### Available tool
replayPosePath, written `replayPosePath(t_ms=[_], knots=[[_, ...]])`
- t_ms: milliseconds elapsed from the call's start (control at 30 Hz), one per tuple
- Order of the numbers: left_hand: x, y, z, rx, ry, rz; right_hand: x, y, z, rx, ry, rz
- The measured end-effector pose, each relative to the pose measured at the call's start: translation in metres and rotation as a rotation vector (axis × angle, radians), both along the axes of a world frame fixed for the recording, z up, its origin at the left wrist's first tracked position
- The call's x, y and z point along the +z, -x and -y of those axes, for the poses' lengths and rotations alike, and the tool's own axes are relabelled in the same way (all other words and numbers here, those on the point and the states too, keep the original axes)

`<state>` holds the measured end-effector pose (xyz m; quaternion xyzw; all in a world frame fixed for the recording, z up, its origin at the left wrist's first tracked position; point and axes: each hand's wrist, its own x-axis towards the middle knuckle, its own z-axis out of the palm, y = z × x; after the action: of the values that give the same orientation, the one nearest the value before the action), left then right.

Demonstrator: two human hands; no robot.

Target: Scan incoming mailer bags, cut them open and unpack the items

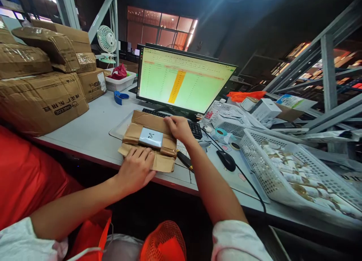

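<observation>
An unfolded cardboard box (165, 164) lies tilted at the front edge of the desk with its flaps spread. In its middle sits a small flat packet (151, 138) with a pale face and a black handwritten mark. My left hand (137, 165) grips the box's near flap, fingers on top and thumb at the front edge. At the far right corner, my right hand (179, 129) pinches the cardboard between thumb and fingers. A box cutter (185, 160) with a black and yellow handle lies just right of the box, under my right forearm.
Behind the box stand a keyboard (195, 130) and a lit monitor (186, 78). To the right are a black mouse (226, 160), tape rolls and a white basket (256, 170) of small wrapped rolls. Cardboard cartons (42, 103) fill the left, near a blue tape dispenser (121, 97).
</observation>
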<state>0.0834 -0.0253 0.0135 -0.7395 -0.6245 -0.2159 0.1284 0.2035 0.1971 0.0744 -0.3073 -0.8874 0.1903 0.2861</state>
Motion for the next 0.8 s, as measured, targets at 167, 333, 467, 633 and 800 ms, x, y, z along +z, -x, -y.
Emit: replayPosePath(t_ms=[167, 333, 467, 633, 800], knots=[[0.02, 0.007, 0.006, -0.07, 0.101, 0.079, -0.017, 0.016, -0.033, -0.019, 0.674, -0.044], [0.084, 0.043, -0.031, -0.245, 0.365, 0.198, -0.026, 0.015, -0.036, -0.046, 0.788, -0.062], [0.115, 0.063, -0.089, -0.188, 0.424, -0.063, -0.026, 0.011, -0.034, -0.039, 0.723, -0.058], [0.094, 0.062, -0.106, -0.194, 0.397, -0.266, -0.029, 0.011, -0.033, -0.046, 0.675, -0.079], [0.073, 0.059, -0.078, -0.201, 0.257, -0.229, -0.031, 0.01, -0.03, -0.038, 0.668, -0.126]])
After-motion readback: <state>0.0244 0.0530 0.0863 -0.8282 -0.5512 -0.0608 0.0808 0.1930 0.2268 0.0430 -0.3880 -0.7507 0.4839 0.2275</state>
